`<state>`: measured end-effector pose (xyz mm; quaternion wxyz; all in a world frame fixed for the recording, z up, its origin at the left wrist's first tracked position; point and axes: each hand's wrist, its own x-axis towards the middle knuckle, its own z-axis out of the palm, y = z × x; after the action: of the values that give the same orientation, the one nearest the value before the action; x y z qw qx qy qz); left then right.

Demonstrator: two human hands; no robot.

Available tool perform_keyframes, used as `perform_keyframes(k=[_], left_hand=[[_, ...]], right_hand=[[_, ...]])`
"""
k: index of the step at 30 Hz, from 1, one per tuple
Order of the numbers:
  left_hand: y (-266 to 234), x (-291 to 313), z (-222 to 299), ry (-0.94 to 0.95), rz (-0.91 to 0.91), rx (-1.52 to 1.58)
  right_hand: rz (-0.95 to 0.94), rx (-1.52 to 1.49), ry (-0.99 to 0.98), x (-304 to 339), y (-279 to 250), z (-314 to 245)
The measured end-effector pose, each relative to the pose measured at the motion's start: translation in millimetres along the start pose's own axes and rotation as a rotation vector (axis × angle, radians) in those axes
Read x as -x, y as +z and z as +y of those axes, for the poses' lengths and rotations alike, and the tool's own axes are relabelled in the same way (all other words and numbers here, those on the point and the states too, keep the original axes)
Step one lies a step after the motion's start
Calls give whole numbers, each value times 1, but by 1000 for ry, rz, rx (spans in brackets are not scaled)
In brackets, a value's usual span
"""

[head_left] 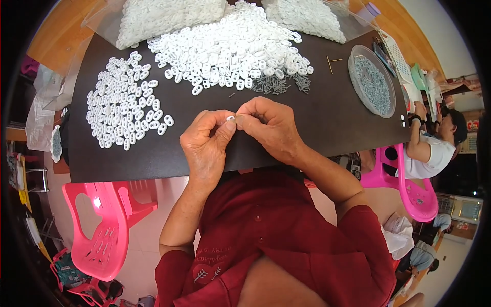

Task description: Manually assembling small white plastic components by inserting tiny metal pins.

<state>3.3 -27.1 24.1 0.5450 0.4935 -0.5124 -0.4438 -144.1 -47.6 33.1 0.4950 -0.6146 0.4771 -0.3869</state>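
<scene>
In front of my body, above the dark table's (327,123) near side, my two hands meet fingertip to fingertip. My left hand (205,148) pinches a small white oval plastic piece (230,118) between thumb and forefinger. Closed in a pinch, my right hand (273,127) touches that piece's right end; whatever its fingertips may hold is hidden. A large heap of similar white pieces (225,48), each with two round openings, lies beyond my hands. More white pieces (125,102) are spread in a single layer to the left. Short dark grey pins (276,84) lie beside the heap.
A round clear tub (352,66) of small grey metal parts stands at the right. Two thin brass-coloured rods (330,65) lie nearby. Bags of white pieces (169,18) line the far edge. Pink chairs (102,240) flank the table; another person (429,153) sits at the right.
</scene>
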Motion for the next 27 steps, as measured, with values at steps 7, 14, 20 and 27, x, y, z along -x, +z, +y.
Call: perform_keyframes(k=[7,14,20,27], left_hand=[[-6,-4,-6,-12,14,18],[-7,-3,-4,-7,9,29],[-5,-1,-1,59,17,-32],[-1,0,-5,70,28,-58]], right_hand=[[23,-81,-35,-4,3,2],[-8,-30,-4,-4,1,-4],[-18,-14,27,-5,0,-6],[11,3,-17,-5,4,4]])
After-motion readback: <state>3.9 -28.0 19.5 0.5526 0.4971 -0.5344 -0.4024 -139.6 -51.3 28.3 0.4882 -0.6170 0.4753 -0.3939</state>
